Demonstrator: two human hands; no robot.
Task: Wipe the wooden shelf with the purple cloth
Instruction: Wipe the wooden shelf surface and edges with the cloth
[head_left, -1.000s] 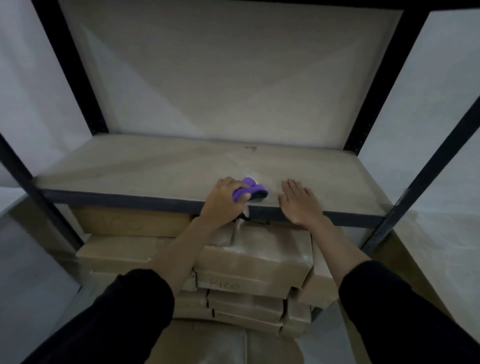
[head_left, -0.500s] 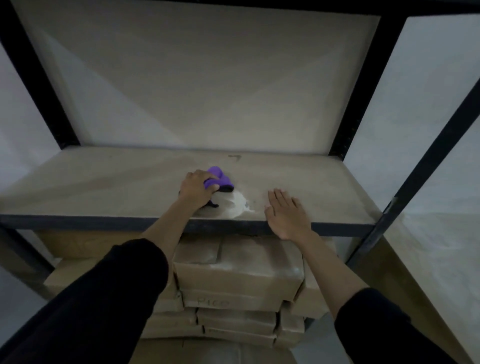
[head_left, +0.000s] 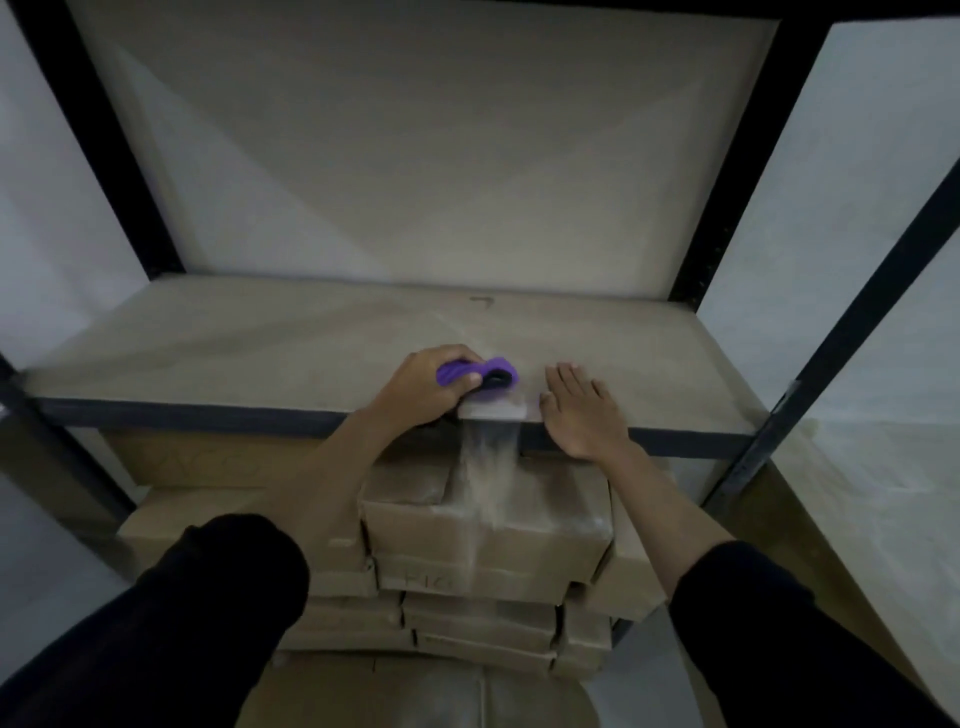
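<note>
Purple cloth (head_left: 470, 372) sits bunched at the front edge of the wooden shelf (head_left: 260, 353), just right of frame centre, with a dark patch showing in its folds. Left hand (head_left: 423, 387) has it: fingers curled tight around the wad, thumb clamped over the top, pressing it down onto the board. Cloth looks soft and light, likely to crumple and ride up under the palm, so a flat full-hand hold over its middle should sweep better than a pinch at one corner. Pale dust (head_left: 491, 467) is spilling off the shelf lip just beside the cloth and falling in a blurred streak onto the cardboard boxes (head_left: 415, 514) stacked below. Right hand (head_left: 582, 410) lies flat on the shelf edge to the right of the cloth, near but not touching it, fingers straight and close together, holding nothing. Black metal uprights (head_left: 737, 156) frame the shelf; pale walls behind. Dark sleeves (head_left: 208, 597) at lower frame.
</note>
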